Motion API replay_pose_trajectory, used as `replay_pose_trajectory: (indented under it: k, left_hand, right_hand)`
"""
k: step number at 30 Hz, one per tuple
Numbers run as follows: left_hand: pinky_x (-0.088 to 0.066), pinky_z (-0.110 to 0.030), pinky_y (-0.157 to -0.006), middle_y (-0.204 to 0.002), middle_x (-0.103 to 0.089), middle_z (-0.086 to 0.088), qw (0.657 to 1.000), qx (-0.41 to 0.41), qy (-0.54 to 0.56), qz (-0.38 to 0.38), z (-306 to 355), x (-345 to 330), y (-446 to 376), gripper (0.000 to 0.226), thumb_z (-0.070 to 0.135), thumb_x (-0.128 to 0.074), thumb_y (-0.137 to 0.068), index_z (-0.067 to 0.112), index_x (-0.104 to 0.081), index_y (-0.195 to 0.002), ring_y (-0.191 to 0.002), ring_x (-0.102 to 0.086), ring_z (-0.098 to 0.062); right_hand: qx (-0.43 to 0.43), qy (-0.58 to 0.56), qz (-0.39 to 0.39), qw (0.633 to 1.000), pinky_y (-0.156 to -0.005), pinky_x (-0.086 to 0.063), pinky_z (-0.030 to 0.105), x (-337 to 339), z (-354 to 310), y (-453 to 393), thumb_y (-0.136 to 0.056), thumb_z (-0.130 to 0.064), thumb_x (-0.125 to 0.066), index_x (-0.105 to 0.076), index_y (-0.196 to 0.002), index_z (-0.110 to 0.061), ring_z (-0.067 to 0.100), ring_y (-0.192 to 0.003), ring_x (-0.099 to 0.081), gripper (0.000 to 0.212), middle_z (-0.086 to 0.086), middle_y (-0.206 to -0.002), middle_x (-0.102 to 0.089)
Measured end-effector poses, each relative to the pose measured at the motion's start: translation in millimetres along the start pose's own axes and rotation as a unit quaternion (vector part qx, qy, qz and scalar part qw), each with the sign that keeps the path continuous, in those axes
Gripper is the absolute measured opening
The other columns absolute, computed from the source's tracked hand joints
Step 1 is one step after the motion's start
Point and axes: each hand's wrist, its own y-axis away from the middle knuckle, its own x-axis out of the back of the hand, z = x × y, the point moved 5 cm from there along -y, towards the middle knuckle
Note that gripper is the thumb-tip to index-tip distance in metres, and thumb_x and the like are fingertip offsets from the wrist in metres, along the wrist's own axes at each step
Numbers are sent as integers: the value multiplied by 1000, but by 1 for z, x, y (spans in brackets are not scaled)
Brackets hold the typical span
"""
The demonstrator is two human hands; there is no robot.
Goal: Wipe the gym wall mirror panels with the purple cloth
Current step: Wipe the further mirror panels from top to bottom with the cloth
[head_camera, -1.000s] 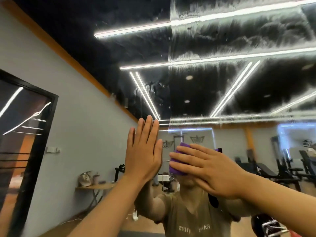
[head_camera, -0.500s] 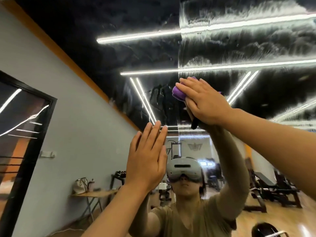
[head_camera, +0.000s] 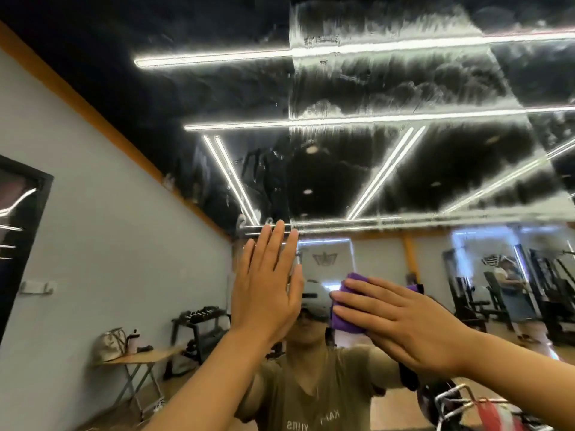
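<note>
Purple, one cloth (head_camera: 347, 309) lay pressed against the mirror (head_camera: 404, 181) under the right hand (head_camera: 404, 325), fingers straight. One left hand (head_camera: 267, 290) rested flat, fingers together, on the glass beside it.

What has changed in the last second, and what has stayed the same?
The right hand swept the purple cloth up the mirror, then back down to face height, pressing it flat throughout. The left hand stayed open and flat against the glass. Nothing was let go.

Left hand (head_camera: 264, 293) flat; right hand (head_camera: 404, 325) (splayed).
</note>
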Motion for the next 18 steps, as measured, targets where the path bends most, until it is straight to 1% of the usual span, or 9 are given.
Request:
replay_pose_trajectory:
  k: [3,5,8,10,12,13,15,16,18]
  left_hand:
    - [0,-38,-126,-169,-1,5,1000,21,-2,7,5,-7,3,60,44,-19,-103,29,-6,-160,-155,9,-9]
    - [0,-38,-126,-169,-2,4,999,30,-2,11,6,-7,1,60,46,-18,-103,28,-8,-160,-155,7,-10]
    - [-7,-44,-125,-168,-8,2,999,35,-8,22,10,-7,1,61,48,-18,-103,26,-11,-159,-156,0,-15]
    - [-10,-44,-125,-168,-13,0,998,46,-22,30,12,-7,2,61,49,-19,-103,24,-16,-159,-156,-6,-18]
    - [-7,-40,-124,-166,-19,-4,996,62,-46,50,18,-8,0,62,49,-24,-103,19,-23,-157,-154,-11,-22]
    - [-5,-40,-123,-165,-21,-7,994,72,-55,57,22,-9,-1,63,48,-27,-103,16,-26,-156,-153,-12,-23]
    - [-3,-40,-122,-164,-23,-13,991,97,-61,69,31,-13,-4,67,50,-28,-101,10,-31,-155,-152,-12,-26]
    - [0,-40,-122,-164,-22,-15,989,113,-59,72,35,-15,-6,70,51,-27,-101,7,-31,-155,-152,-10,-27]
    - [3,-41,-124,-166,-15,-16,986,142,-50,68,43,-17,-9,75,56,-21,-100,5,-28,-155,-154,-4,-29]
  right_hand:
    - [3,-2,-2,1000,-123,-17,38,1,1,1,-106,-34,-35,-23,-161,-30,13,-154,-18,56,-11,-166,-25]
    - [17,3,-11,1000,-124,-12,37,4,6,-2,-108,-35,-33,-21,-161,-31,11,-155,-14,55,-12,-167,-22]
    - [18,-6,-12,1000,-126,-6,35,12,26,-14,-108,-34,-32,-24,-160,-31,11,-155,-11,53,-11,-167,-21]
    - [-29,-22,20,999,-126,0,30,26,57,-31,-106,-33,-34,-29,-159,-29,9,-155,-10,53,-9,-166,-23]
    - [-100,-24,53,993,-126,2,28,44,102,-50,-106,-35,-31,-25,-159,-30,6,-155,-6,53,-10,-165,-21]
    - [-136,-30,72,988,-126,-1,30,55,126,-57,-105,-36,-30,-24,-158,-29,8,-155,-7,54,-9,-165,-21]
    - [-209,-40,99,972,-127,-7,41,73,169,-71,-103,-35,-30,-25,-158,-23,19,-155,-12,57,-1,-166,-24]
    - [-241,-43,109,963,-127,-9,43,80,184,-76,-101,-35,-30,-25,-159,-20,23,-155,-14,60,2,-166,-24]
    - [-273,-41,138,951,-127,-8,41,86,194,-83,-99,-33,-29,-28,-158,-17,26,-155,-16,62,5,-166,-26]
